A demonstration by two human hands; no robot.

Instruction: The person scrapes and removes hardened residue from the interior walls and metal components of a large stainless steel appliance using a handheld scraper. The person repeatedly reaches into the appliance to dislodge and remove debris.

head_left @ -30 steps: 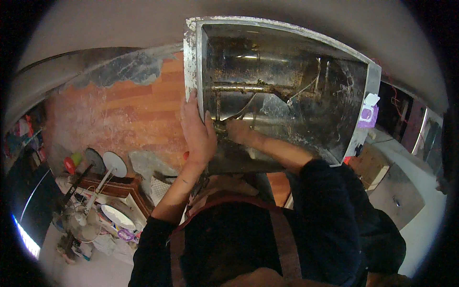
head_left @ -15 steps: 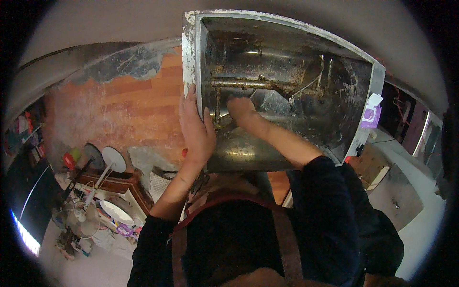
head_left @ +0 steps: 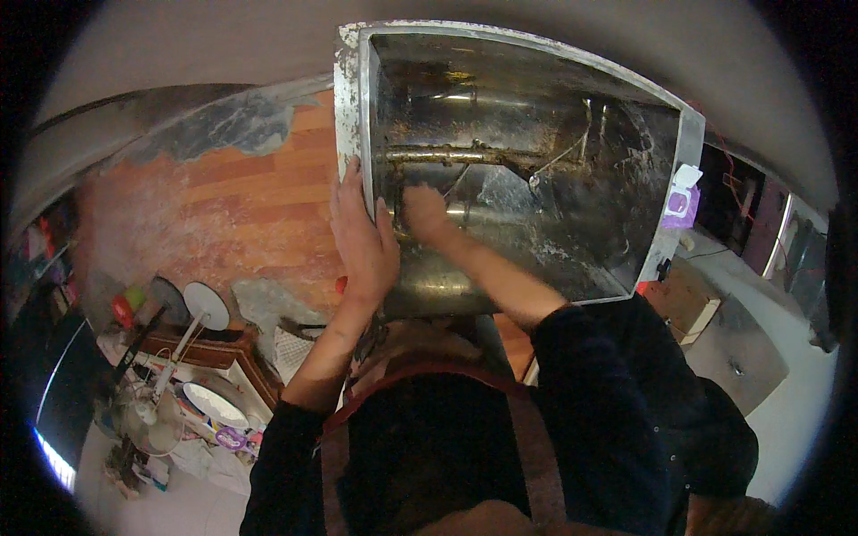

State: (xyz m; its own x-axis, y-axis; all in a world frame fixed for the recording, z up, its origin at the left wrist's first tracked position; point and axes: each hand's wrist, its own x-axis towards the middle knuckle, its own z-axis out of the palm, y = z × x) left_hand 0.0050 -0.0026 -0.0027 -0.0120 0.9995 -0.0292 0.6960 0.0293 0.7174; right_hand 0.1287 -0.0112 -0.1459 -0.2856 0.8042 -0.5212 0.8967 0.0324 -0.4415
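Observation:
In front of me stands a deep metal trough, like the bowl of a dough mixer, with brown residue on its walls. A crusted shaft with thin rods runs across its inside. My left hand rests against the trough's left rim, fingers stretched flat along it and thumb apart on the inner side. Down inside, near the left wall and below the shaft, my right hand is closed with knuckles up. Whatever it may hold is hidden beneath the fingers.
A purple wipes pack sits on the trough's right rim. At lower left are a fan, a white oval dish and clutter on a wooden cabinet. Orange wood-look flooring lies left; a box stands right.
My right hand has moved left inside the trough, closer to its left wall. My left hand stays on the rim. The whole view has shifted slightly.

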